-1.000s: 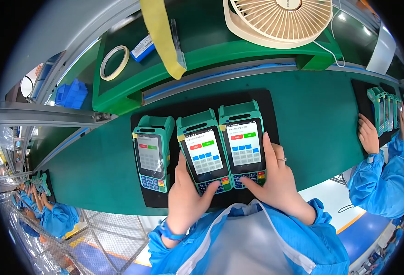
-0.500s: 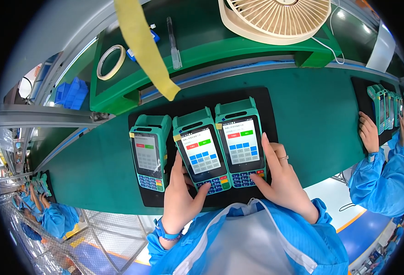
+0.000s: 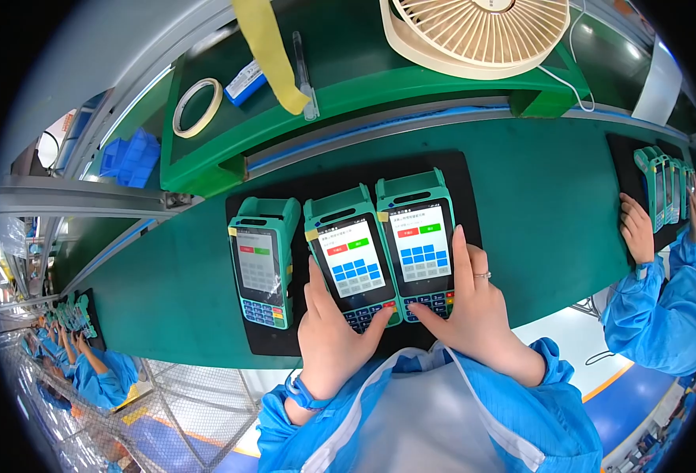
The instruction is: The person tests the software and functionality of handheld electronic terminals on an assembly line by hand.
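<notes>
Left hand [image 3: 334,340] and right hand [image 3: 474,325], spread, flank two terminals [image 3: 353,264], thumbs [image 3: 375,329] at keypads [image 3: 357,318]; screen tiles [image 3: 419,254] partly blue, some left grey

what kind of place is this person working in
Probably an electronics factory line: payment terminals sit on a black mat on a long green workbench, and co-workers in blue jackets sit along it.

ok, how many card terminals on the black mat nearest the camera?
3: left terminal, untouched; middle terminal, touched by the left hand; right terminal, touched by the right hand. None seem hidden on that mat.
</notes>
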A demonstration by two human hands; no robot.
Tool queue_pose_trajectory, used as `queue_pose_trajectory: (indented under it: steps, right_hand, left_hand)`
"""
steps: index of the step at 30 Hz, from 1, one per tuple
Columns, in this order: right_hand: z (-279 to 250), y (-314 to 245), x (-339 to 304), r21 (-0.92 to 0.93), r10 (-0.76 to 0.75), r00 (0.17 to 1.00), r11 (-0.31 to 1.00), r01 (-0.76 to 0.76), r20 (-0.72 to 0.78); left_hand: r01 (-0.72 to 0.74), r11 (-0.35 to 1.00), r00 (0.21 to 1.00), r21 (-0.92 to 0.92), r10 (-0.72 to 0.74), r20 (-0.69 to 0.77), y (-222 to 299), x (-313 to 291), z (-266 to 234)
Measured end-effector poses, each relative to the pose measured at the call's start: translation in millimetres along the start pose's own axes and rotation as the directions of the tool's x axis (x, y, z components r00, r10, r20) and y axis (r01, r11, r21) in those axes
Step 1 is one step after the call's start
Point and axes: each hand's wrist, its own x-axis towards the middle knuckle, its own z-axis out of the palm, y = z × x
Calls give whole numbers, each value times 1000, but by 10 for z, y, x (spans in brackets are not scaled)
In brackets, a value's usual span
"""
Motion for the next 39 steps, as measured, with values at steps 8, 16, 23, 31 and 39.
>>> queue_pose_trajectory:
  steps: [8,16,23,31,39]
  right_hand:
    - [-292,322,-57,418,-181,965,904,87,191]
    - [-146,202,-36,191,-235,972,955,227,22]
    - [-76,154,-60,19,-172,985,985,172,10]
    - [21,92,-48,-45,-163,984,986,160,-65]
    - [16,89,-80,-74,-177,982,982,172,-68]
  left_hand:
    - [101,958,943,-270,-6,332,-330,-127,-238]
    - [128,969,967,-210,-75,243,-218,-102,-142]
    - [47,989,993,-143,-30,118,-105,-80,-29]
    - [-6,1000,999,13,6,37,-47,-28,16]
    - [15,999,993,-51,-9,115,-93,-111,-47]
